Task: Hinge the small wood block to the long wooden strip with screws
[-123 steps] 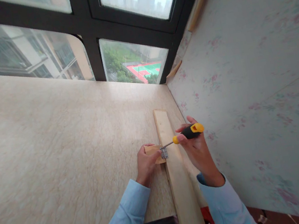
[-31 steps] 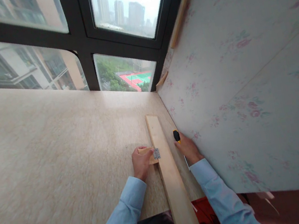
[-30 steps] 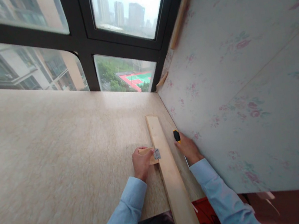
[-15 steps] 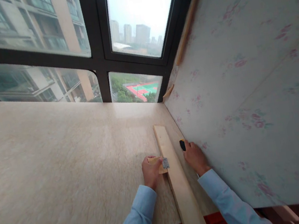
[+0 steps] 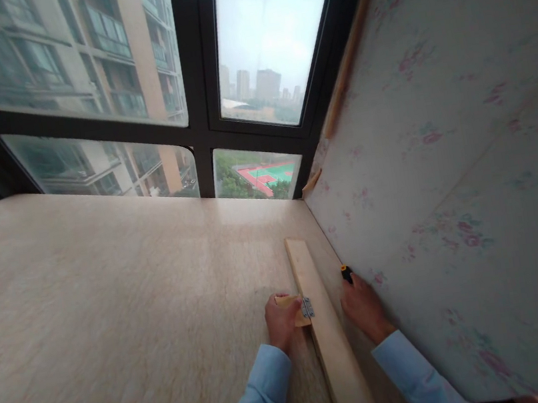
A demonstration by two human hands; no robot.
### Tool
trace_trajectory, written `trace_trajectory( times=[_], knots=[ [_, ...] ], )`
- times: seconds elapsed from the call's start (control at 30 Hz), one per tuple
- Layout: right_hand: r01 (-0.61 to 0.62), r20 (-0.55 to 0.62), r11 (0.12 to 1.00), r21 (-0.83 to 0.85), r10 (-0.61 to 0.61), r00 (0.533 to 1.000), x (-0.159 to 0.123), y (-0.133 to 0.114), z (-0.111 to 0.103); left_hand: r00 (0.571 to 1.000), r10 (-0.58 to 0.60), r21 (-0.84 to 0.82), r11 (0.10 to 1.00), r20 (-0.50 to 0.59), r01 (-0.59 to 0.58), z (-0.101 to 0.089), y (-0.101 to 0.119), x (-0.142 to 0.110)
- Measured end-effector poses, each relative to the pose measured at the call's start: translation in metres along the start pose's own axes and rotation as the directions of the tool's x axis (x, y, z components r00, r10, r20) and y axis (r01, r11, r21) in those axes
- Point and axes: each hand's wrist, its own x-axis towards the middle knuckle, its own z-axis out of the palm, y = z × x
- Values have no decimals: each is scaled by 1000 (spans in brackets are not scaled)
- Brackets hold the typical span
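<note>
Two hands are occupied. Fingers of the left hand point(image 5: 281, 321) pinch a small wooden block point(image 5: 286, 301), thumb beside a metal butt hinge point(image 5: 307, 307); those of the right hand point(image 5: 364, 305) wrap a black-and-yellow screwdriver handle point(image 5: 346, 274), shaft hidden, apart from the hinge. The hinge bridges the block and a long wooden board point(image 5: 338, 359), which lies along the marble-patterned ledge point(image 5: 137, 302) near the floral-papered wall point(image 5: 451, 201). Judged step: holding the hinged joint in alignment, driver disengaged. Screw seating is too small to tell. Any further driving calls for a firm left pinch and a squarely seated tip.
</note>
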Motion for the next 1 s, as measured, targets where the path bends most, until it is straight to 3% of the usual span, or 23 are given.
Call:
trace_trajectory(
  times=[0.1,0.2,0.3,0.37,0.73,0.87,1.0],
  knots=[
    [49,8,998,35,-50,999,-17,0,3,1000,-17,-15,1000,-10,17,1,-2,1],
    [130,20,967,220,-137,990,-41,-6,15,999,-39,-25,999,-10,39,2,-4,3],
    [97,30,873,478,-127,991,-64,-17,34,998,-65,-38,997,-12,64,3,-3,3],
    [56,33,837,545,-88,996,-74,-25,47,997,-74,-44,996,-18,74,2,-1,1],
    [58,-70,733,677,-15,997,-75,-41,82,984,-173,-89,980,33,176,-3,13,-6],
    [26,-41,696,717,4,999,-77,-41,77,997,-52,75,996,63,47,-7,21,-16],
    [-44,45,604,795,13,999,-77,-39,57,965,101,253,953,242,-163,-3,32,-31]
  ],
)
